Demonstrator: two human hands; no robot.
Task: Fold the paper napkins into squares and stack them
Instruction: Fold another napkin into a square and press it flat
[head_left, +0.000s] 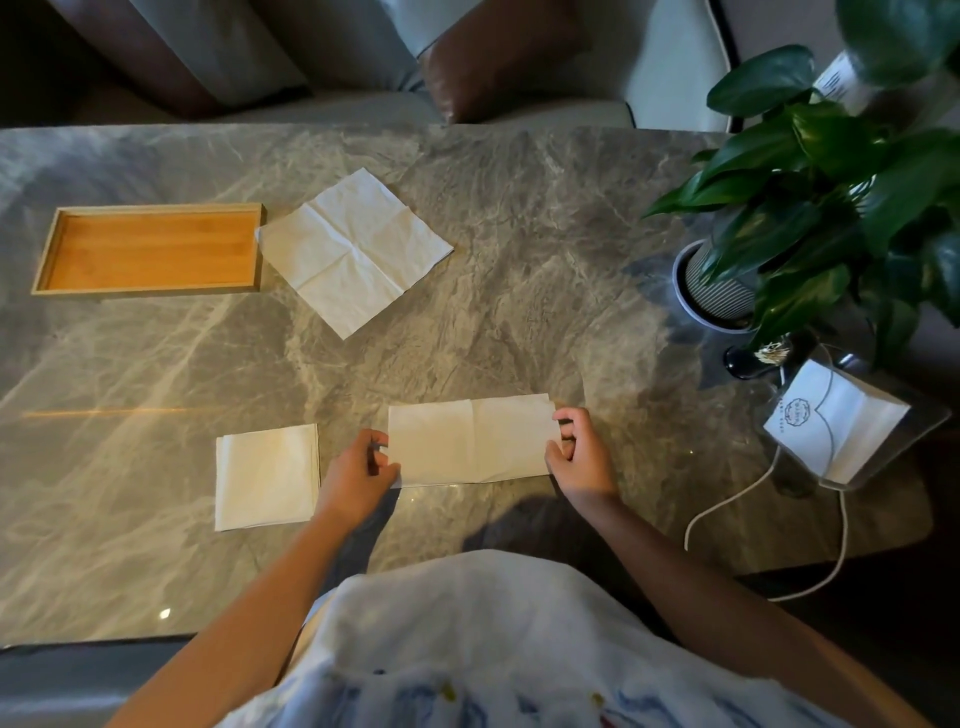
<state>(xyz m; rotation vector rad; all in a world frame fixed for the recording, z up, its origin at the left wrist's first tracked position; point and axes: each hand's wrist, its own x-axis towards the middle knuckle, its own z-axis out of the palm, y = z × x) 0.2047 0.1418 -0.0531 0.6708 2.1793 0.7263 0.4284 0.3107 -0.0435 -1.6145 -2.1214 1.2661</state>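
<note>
Paper napkin folded into a long white rectangle (470, 441) lies flat on the grey veined marble table (519, 260) close to the person. The left hand (358, 470) pinches its left short edge and the right hand (579, 452) its right one. Just left rests a white folded square napkin (266, 475); farther off, an unfolded creased white napkin (353, 249) lies just beside a shallow rectangular wooden tray (145, 289).

Glossy marble table (519, 234); matt paper napkin (470, 441); wooden tray (148, 208).

It looked like a café or restaurant. A marble bench (519, 234) faced cushioned seats (363, 104), beside a potted plant (810, 208) and a clear napkin holder (919, 431).
</note>
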